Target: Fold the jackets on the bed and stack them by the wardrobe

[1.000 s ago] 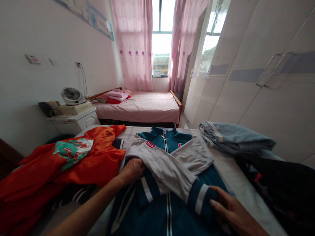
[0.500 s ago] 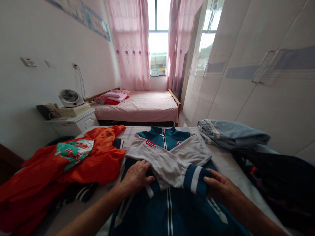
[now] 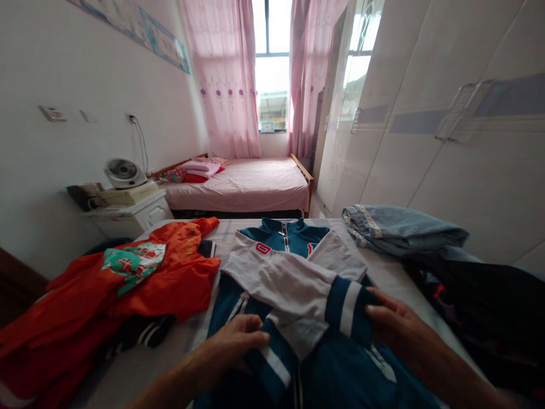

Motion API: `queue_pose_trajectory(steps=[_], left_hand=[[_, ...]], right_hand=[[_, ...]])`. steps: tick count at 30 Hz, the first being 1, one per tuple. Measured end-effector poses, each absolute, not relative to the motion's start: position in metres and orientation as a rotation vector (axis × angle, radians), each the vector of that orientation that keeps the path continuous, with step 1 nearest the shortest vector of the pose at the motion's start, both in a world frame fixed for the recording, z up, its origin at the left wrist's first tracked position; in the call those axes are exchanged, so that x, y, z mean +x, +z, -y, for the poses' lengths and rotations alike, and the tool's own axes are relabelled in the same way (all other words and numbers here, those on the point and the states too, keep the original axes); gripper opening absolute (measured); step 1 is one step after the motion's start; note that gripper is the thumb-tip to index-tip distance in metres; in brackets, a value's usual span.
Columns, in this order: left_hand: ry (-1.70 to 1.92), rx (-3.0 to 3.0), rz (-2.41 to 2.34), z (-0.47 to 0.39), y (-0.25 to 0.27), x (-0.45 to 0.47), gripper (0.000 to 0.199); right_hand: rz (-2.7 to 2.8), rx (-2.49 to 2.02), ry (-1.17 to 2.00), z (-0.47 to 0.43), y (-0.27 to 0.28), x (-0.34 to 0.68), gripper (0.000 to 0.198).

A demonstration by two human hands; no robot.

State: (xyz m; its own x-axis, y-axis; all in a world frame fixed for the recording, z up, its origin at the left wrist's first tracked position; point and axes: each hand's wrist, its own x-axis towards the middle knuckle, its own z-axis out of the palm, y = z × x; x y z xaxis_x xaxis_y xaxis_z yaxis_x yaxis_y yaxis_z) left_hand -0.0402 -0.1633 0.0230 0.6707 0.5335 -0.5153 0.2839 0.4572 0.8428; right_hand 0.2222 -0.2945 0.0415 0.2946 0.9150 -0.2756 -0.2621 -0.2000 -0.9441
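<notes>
A teal and light grey zip jacket [image 3: 255,284] lies front up on the bed in front of me, collar at the far end, sleeves crossed over its chest. My right hand [image 3: 389,321] grips the end of the upper sleeve's teal cuff [image 3: 351,307], which has a white stripe. At the left, my left hand [image 3: 236,341] has its thumb and forefinger at the edge of the lower sleeve's cuff [image 3: 272,358], seemingly pinching it. The other fingers of that hand are mostly hidden.
An orange garment with a green print [image 3: 179,278] lies left of the jacket. Folded jeans [image 3: 404,230] and black clothing [image 3: 489,307] lie at the right. Beyond stand a pink-covered bed [image 3: 255,182], a cabinet with a fan [image 3: 124,173], and a white wardrobe [image 3: 460,187].
My left hand has come off the grey sleeve and moved nearer to me. The lower cuff has shifted toward me and right. The upper cuff has moved slightly right with my right hand.
</notes>
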Motion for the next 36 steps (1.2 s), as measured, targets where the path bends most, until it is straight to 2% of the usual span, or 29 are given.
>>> queue_pose_trajectory(steps=[4,7,9,11,14,17,22,25,28,32,36], left_hand=[[0.159,1.173,-0.873,0.164,0.015,-0.043,0.028],[0.146,1.091,-0.822,0.164,0.018,-0.042,0.025],[0.102,1.298,-0.872,0.165,0.02,-0.042,0.021],[0.132,1.767,-1.019,0.165,0.021,-0.044,0.02],[0.355,2.353,-1.124,0.163,0.021,-0.045,0.014],[0.43,2.56,-0.905,0.163,0.019,-0.039,0.029],[0.261,2.759,-0.588,0.172,0.009,-0.017,0.058],[0.111,2.75,-0.473,0.176,0.006,-0.01,0.061],[0.07,2.698,-0.433,0.172,0.011,-0.011,0.051],[0.302,2.679,-0.62,0.151,0.009,-0.019,0.031],[0.477,2.788,-0.768,0.128,-0.006,-0.028,0.037]], right_hand=[[0.65,-1.535,1.216,0.312,-0.002,0.238,0.029],[0.709,-1.493,1.221,0.317,-0.001,0.247,0.033],[0.827,-1.622,1.182,0.319,0.005,0.253,0.036],[0.992,-1.874,1.006,0.32,0.011,0.261,0.034],[1.179,-2.139,0.549,0.313,0.018,0.273,0.028],[1.29,-2.179,0.27,0.287,0.028,0.286,0.03],[1.72,-2.028,-0.052,0.222,0.024,0.299,0.046],[1.86,-2.13,-0.094,0.196,-0.004,0.31,0.05],[1.819,-2.277,-0.091,0.19,-0.03,0.325,0.051],[1.77,-2.165,-0.187,0.212,-0.032,0.325,0.041],[1.944,-1.974,-0.02,0.247,-0.018,0.305,0.032]])
